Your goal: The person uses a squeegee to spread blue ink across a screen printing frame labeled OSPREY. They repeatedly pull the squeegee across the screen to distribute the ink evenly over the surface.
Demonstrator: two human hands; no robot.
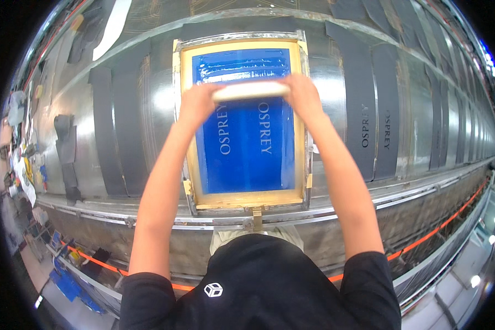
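My left hand (199, 102) and my right hand (305, 96) are closed on the two ends of a pale squeegee (251, 91), slightly blurred. It lies across the upper part of a screen printing frame (298, 176), whose blue mesh (242, 170) carries two lines of pale lettering running lengthwise. Wet, shiny ink (239, 63) pools on the mesh beyond the squeegee. The squeegee's blade is hidden beneath its handle and my hands. Yellow tape lines the frame, which rests on a long metal table (162, 102).
Dark fabric strips (131, 110) lie left of the frame. To the right, more dark strips (358, 110) bear printed lettering. A metal rail (335, 215) runs along the table's near edge, with an orange band (423, 240) below it. A white strip (114, 27) lies at the far left.
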